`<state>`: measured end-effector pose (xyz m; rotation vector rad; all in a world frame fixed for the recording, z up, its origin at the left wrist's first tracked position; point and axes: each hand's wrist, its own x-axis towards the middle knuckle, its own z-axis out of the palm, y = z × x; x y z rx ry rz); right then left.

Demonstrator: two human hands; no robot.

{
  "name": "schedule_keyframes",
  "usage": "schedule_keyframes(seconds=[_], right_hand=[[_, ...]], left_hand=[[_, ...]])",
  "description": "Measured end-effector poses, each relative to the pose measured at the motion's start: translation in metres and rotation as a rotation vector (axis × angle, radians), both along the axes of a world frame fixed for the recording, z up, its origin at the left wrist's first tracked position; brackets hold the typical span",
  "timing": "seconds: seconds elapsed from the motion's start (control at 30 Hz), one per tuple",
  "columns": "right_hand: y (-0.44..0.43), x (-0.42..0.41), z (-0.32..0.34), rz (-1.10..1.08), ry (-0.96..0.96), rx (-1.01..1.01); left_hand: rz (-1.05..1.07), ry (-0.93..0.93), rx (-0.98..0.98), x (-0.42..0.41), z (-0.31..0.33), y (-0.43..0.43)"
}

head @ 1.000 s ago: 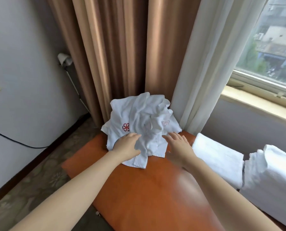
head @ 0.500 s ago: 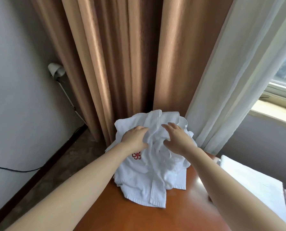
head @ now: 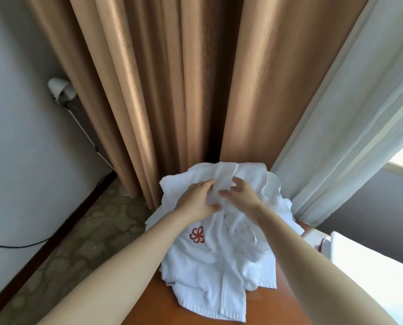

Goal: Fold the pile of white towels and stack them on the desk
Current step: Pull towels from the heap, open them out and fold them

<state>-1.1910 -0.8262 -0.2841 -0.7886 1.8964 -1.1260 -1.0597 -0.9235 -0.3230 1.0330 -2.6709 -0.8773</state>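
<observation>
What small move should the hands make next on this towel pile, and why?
Probably lift the pinched towel edge upward to draw one towel free. The left hand and right hand both grip it atop the crumpled pile, which lies tangled on the desk, so nothing can be folded yet.

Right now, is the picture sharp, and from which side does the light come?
Head view: daylight comes from the right, through the sheer curtain; the brown curtain carries bright streaks and its folds fan outward, wide-angle distortion; the left hand and right hand on the towel pile look slightly soft.
</observation>
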Motion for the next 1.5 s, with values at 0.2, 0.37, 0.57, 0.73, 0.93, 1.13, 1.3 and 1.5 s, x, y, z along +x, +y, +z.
schedule_keyframes(seconds=[0.2, 0.37, 0.57, 0.73, 0.93, 1.13, 1.3, 1.5], right_hand=[[0.017, 0.021, 0.008, -0.024, -0.034, -0.141], [0.048, 0.035, 0.025, -0.128, -0.019, -0.357], [0.086, 0.044, 0.028, 0.114, 0.617, -0.150], [0.128, 0.054, 0.030, 0.193, 0.482, -0.203], [0.188, 0.069, 0.037, 0.101, 0.032, -0.198], [0.263, 0.062, 0.035, 0.081, -0.030, -0.117], [0.329, 0.048, 0.018, 0.047, 0.020, -0.012], [0.401, 0.038, -0.006, 0.028, 0.076, 0.065]], left_hand=[[0.077, 0.194, 0.170, 0.011, 0.004, 0.018], [0.050, 0.309, 0.362, 0.028, 0.025, 0.045], [-0.045, 0.402, 0.432, 0.055, 0.054, 0.079], [-0.013, 0.400, 0.432, 0.073, 0.065, 0.124], [-0.035, 0.409, 0.439, 0.076, 0.079, 0.189], [-0.030, 0.360, 0.537, 0.071, 0.071, 0.249], [-0.034, 0.261, 0.558, 0.055, 0.051, 0.307], [-0.053, 0.164, 0.609, 0.038, 0.021, 0.373]])
